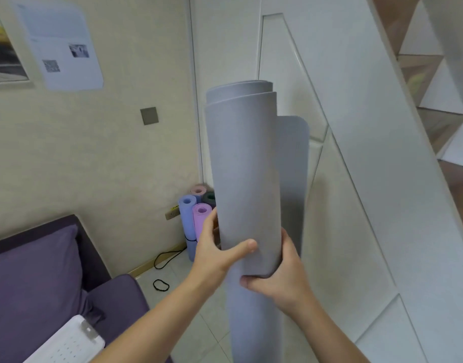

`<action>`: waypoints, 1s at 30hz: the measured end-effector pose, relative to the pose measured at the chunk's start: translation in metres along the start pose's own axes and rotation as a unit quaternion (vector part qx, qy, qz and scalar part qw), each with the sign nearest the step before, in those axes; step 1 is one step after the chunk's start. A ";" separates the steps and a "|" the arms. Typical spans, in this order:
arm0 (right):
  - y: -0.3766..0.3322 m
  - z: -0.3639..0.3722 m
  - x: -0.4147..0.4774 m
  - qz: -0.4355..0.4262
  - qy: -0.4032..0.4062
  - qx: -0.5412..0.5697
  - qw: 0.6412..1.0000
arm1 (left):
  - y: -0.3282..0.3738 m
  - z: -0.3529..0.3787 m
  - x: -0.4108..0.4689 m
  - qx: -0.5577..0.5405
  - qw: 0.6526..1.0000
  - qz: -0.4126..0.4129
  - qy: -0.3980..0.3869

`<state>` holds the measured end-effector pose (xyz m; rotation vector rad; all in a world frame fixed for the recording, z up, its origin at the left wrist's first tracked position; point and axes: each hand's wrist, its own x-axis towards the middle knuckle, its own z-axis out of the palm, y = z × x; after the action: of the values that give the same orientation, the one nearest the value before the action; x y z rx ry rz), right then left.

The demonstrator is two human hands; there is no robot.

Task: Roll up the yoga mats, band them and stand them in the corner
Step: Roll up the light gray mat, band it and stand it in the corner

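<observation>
Hands gripping upright grey mat [244,179], left hand [219,254], right hand [280,273], loose edge flapping right, 4 rolled mats [196,213] cornered.

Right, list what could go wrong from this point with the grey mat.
1. The grey mat is loosely rolled, its outer flap hanging free; it may unwind before banding.
2. Both the left hand and right hand grip the roll, while the black band lies on the floor; freeing a hand could loosen it.
3. Set down carelessly, it might topple the standing mats in the corner.
</observation>
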<state>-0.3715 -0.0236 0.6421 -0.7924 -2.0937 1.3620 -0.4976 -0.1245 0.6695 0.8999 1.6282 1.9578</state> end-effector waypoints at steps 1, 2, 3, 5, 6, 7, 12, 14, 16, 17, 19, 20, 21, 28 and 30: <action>0.002 -0.009 0.005 -0.009 -0.038 0.034 0.999 | 0.003 -0.009 0.007 -0.010 0.999 -0.003 -0.043; 0.002 -0.017 0.009 -0.016 -0.083 0.059 0.995 | 0.006 -0.018 0.013 -0.029 0.996 -0.014 -0.079; 0.000 -0.023 0.013 -0.019 -0.123 0.074 0.989 | 0.007 -0.024 0.019 -0.058 0.992 -0.029 -0.105; -0.004 -0.031 0.020 -0.020 -0.181 0.084 0.980 | 0.008 -0.033 0.025 -0.115 0.985 -0.063 -0.114; -0.005 -0.032 0.024 -0.019 -0.199 0.080 0.976 | 0.009 -0.033 0.026 -0.129 0.982 -0.078 -0.109; -0.007 -0.032 0.028 -0.015 -0.212 0.069 0.975 | 0.008 -0.031 0.026 -0.139 0.981 -0.084 -0.104; -0.012 -0.026 0.025 -0.004 -0.159 -0.109 0.981 | -0.002 -0.016 0.020 -0.148 0.987 -0.056 0.001; -0.013 -0.017 0.010 -0.018 -0.066 -0.181 0.981 | -0.002 -0.009 0.022 -0.134 0.990 -0.028 0.047; -0.014 0.004 -0.010 -0.062 0.004 -0.261 0.963 | 0.002 0.000 0.021 -0.121 0.989 -0.004 0.088; -0.013 0.016 -0.016 -0.071 0.031 -0.307 0.949 | 0.004 0.007 0.020 -0.108 0.989 0.001 0.104; -0.011 0.032 -0.019 -0.052 0.074 -0.328 0.940 | 0.006 0.023 0.013 -0.070 0.989 0.006 0.132; -0.011 0.034 -0.016 -0.051 0.094 -0.313 0.944 | 0.007 0.029 0.009 -0.060 0.988 0.012 0.140; -0.013 0.034 -0.014 -0.062 0.115 -0.289 0.948 | 0.009 0.032 0.006 -0.058 0.989 0.019 0.138; -0.019 -0.024 0.007 -0.088 0.007 -0.026 0.996 | 0.030 0.001 0.026 -0.083 0.993 0.052 -0.060; -0.012 -0.033 0.017 -0.091 -0.073 0.055 0.992 | 0.033 -0.010 0.035 -0.113 0.988 0.013 -0.104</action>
<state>-0.3626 0.0054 0.6665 -0.4577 -2.1198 1.4578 -0.5268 -0.1141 0.7075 1.0008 1.2550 1.9446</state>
